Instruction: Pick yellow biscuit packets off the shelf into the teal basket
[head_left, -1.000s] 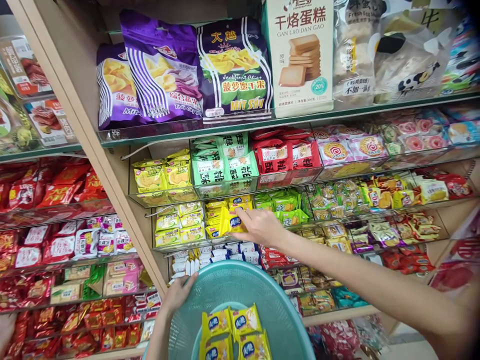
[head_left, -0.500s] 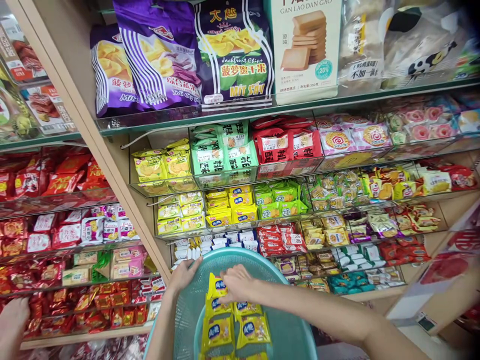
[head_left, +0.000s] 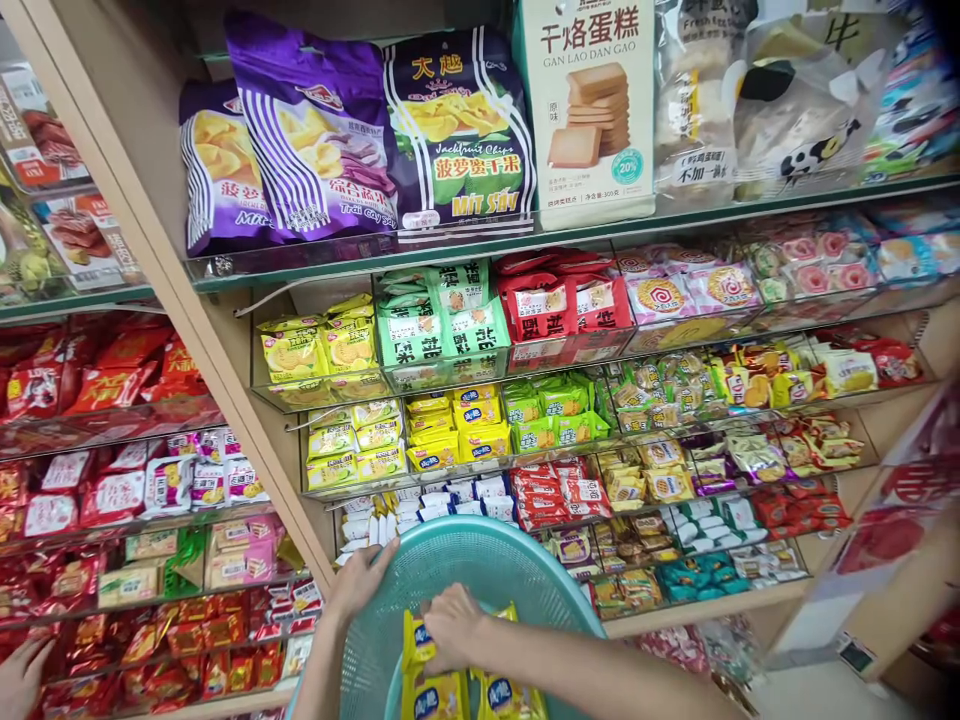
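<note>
My left hand (head_left: 362, 582) grips the left rim of a turquoise plastic basket (head_left: 559, 575), fingers curled over its edge. Inside that basket lie several yellow snack packets (head_left: 510, 697) with blue labels, laid side by side. My right hand (head_left: 450, 622) reaches in from the right, its fingers curled at a yellow packet (head_left: 415, 645) in the upper left of the group. The hand itself covers part of the packets beneath it, and the fingertips are partly hidden.
Shelves beyond the basket hold bins of small wrapped snacks, including similar yellow packets (head_left: 480, 440). Large purple chip bags (head_left: 322, 150) and a cake box (head_left: 592, 120) stand above. A wooden upright (head_left: 191, 330) divides the shelves. Another person's hand (head_left: 22, 672) shows at the left edge.
The basket and shelves sit lower in view. My right hand has moved down within the basket, among the yellow packets. My left hand keeps its hold on the rim.
</note>
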